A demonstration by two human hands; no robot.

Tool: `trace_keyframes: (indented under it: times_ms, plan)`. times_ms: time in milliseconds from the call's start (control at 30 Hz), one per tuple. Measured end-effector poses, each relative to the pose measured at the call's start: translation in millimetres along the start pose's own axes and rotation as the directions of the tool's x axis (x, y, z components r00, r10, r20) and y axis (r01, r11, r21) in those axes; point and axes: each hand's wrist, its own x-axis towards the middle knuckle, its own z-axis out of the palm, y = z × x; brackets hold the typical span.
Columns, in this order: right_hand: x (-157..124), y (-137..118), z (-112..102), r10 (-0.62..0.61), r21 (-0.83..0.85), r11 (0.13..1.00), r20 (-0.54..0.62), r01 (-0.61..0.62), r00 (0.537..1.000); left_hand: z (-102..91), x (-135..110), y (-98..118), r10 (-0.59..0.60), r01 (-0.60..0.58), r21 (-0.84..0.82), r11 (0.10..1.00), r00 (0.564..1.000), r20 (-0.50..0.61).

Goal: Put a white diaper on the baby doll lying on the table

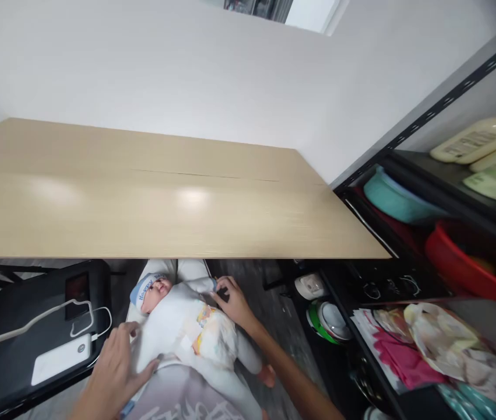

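A baby doll [186,326] in white clothes, a patterned diaper and a blue-and-white cap lies on its back below the table edge. My left hand [114,370] rests against the doll's near side, fingers spread. My right hand [232,300] is closed around the doll's far arm near its blue cuff. The doll's legs stretch toward the lower right, one bare foot showing.
A long wooden table [164,198] fills the middle of the view. A black chair [7,356] at left carries a white power bank [62,359] with a cable. A black metal shelf [426,245] at right holds basins, bottles and cloth packs.
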Motion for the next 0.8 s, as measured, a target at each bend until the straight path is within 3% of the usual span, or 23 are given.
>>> trace_keyframes:
  times_ms: [100,167,300,367,533,667,800]
  plan:
    - [-20.6,-8.3,-21.5,0.058,0.082,0.994,0.164,-0.072,0.985,-3.6,26.4,23.9,0.223,-0.222,-0.048,0.974,0.975,0.019]
    - [-27.9,-20.5,-29.9,0.051,0.102,0.991,0.285,-0.084,0.957,-0.4,50.5,46.8,0.385,-0.373,-0.114,0.921,0.916,0.114]
    - [-28.0,-37.8,-27.6,0.050,0.054,0.996,0.232,-0.065,0.971,17.3,90.1,84.2,0.548,-0.510,-0.202,0.836,0.762,0.345]
    - [-24.6,-37.6,-22.3,0.049,0.006,0.999,0.184,-0.051,0.982,25.9,99.6,90.6,0.560,-0.519,-0.219,0.826,0.718,0.412]
    - [-19.5,-20.5,-10.0,0.058,-0.050,0.997,0.134,-0.052,0.989,33.3,104.8,84.3,0.542,-0.458,-0.289,0.840,0.709,0.451]
    - [-15.2,-1.7,-2.4,0.087,-0.014,0.996,0.120,-0.086,0.989,36.6,105.3,79.0,0.517,-0.384,-0.359,0.851,0.735,0.439]
    - [-9.7,18.7,1.9,0.081,0.014,0.997,0.033,-0.082,0.996,44.0,104.7,78.5,0.476,-0.322,-0.384,0.865,0.768,0.428]
